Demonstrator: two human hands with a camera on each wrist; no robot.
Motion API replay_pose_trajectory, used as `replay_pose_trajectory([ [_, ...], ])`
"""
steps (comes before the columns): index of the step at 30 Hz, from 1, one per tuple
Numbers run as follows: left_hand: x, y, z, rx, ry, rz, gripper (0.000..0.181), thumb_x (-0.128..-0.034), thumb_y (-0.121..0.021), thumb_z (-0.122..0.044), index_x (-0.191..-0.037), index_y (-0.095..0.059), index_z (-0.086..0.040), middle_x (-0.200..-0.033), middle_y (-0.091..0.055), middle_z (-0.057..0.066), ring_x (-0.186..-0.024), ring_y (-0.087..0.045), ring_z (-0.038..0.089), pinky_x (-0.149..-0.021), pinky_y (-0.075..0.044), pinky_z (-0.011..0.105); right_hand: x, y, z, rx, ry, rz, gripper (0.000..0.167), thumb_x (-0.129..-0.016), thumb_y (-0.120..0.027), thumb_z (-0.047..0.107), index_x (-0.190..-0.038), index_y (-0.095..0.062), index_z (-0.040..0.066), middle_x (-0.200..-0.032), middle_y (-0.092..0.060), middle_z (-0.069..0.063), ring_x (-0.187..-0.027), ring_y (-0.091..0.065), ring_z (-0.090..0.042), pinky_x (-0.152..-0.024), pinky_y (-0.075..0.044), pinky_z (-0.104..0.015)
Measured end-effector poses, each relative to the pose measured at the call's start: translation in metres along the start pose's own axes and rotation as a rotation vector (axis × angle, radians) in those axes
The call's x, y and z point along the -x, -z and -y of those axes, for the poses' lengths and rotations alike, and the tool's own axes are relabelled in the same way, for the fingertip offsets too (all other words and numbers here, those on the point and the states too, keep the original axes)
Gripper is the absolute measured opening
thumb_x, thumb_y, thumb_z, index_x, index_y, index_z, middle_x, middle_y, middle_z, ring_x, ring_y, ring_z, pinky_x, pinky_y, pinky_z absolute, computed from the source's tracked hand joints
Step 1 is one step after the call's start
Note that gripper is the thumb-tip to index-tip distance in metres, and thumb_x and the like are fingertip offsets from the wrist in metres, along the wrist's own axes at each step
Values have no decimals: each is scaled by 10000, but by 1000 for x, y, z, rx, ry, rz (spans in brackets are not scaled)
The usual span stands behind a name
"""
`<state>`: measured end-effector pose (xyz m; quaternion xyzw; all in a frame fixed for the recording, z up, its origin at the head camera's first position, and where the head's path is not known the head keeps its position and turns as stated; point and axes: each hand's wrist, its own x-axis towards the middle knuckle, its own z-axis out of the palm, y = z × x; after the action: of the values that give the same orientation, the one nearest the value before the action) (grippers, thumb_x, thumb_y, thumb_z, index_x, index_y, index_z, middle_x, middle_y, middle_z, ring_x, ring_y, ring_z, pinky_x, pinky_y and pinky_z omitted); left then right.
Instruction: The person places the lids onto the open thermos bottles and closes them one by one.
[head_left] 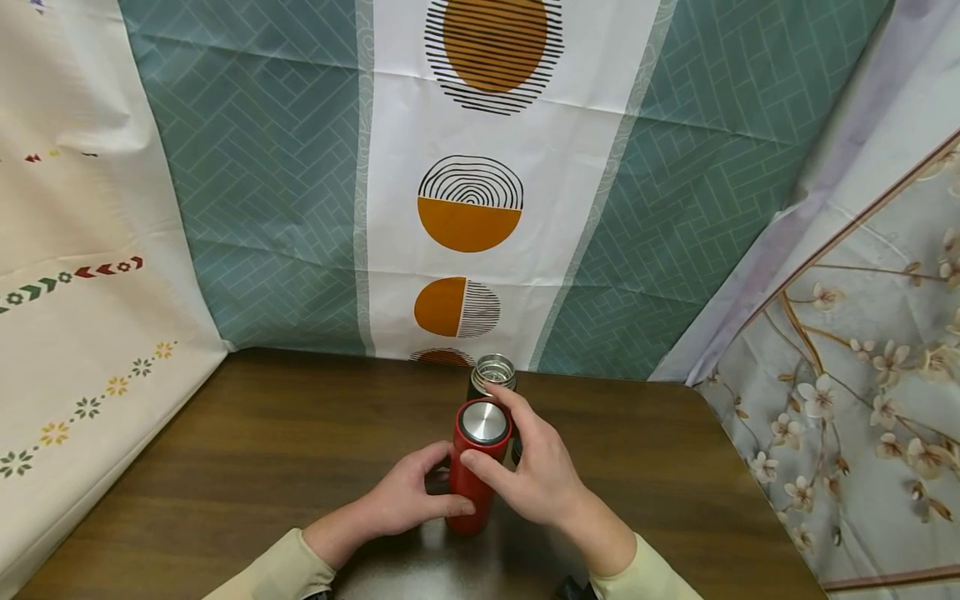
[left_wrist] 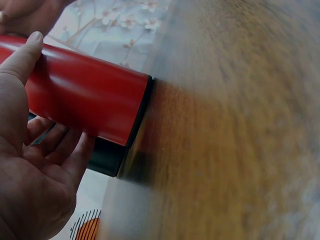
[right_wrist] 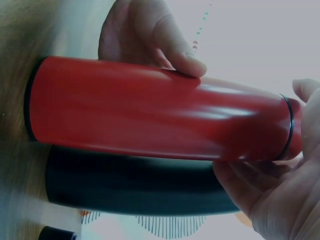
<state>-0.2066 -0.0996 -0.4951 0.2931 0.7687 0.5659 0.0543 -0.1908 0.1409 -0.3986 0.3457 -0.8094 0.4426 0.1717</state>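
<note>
A red flask (head_left: 469, 500) with a silver-topped lid (head_left: 483, 422) stands upright on the table. My left hand (head_left: 401, 497) grips its lower body, thumb across the front; in the left wrist view this hand (left_wrist: 40, 185) has its fingers under the red side (left_wrist: 95, 92). Around the top, my right hand (head_left: 547, 475) holds the flask with its thumb in front; the right wrist view shows that hand (right_wrist: 285, 200) by the lid seam. Directly behind stands a dark flask (right_wrist: 135, 180), its metal mouth (head_left: 495, 369) uncovered.
A small black object (right_wrist: 57, 234), perhaps a cap, sits on the brown table (head_left: 300, 433) beside the dark flask, mostly hidden by my right hand in the head view. Patterned cloth (head_left: 285, 167) hangs at the back, with more cloth on both sides.
</note>
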Motion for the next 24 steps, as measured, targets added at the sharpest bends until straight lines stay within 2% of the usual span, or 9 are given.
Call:
replay_pose_trajectory([
  [5,1,0,0,-2,-1,-2,470,-966,-907,-314,-1369,-687,-213,-1295,-738,-64,-1284,-686,205,-1106,-550,361,0,1,-1,-21,8,24,745,-974,-821,251,-1634,-508,109,-1445,-693,13,-1246,-707,-163,-1047,-600,-419],
  [10,1,0,1,-6,-4,-4,472,-968,-904,-310,-1375,-686,-211,-1300,-738,-64,-1286,-687,222,-1105,-552,365,0,2,-3,-14,49,32,700,-982,-757,199,-1630,-517,89,-1481,-681,-54,-1276,-697,-209,-1074,-589,-444],
  [13,1,0,1,-11,-6,-5,470,-966,-906,-308,-1371,-689,-213,-1297,-738,-66,-1283,-687,218,-1104,-554,370,0,1,-2,-3,59,22,654,-974,-758,186,-1590,-558,96,-1443,-699,-51,-1245,-705,-204,-1054,-595,-445],
  [16,1,0,0,-17,-5,-3,468,-967,-904,-315,-1371,-689,-216,-1299,-734,-70,-1283,-683,207,-1107,-552,375,0,1,-1,-9,36,14,627,-967,-782,196,-1556,-586,104,-1394,-715,-9,-1212,-709,-176,-1029,-605,-434],
  [24,1,0,-2,-26,0,-5,467,-962,-908,-331,-1361,-691,-225,-1288,-734,-79,-1284,-679,182,-1113,-549,377,0,1,2,-25,10,-1,622,-953,-870,219,-1499,-592,111,-1288,-743,43,-1134,-717,-140,-924,-629,-412],
])
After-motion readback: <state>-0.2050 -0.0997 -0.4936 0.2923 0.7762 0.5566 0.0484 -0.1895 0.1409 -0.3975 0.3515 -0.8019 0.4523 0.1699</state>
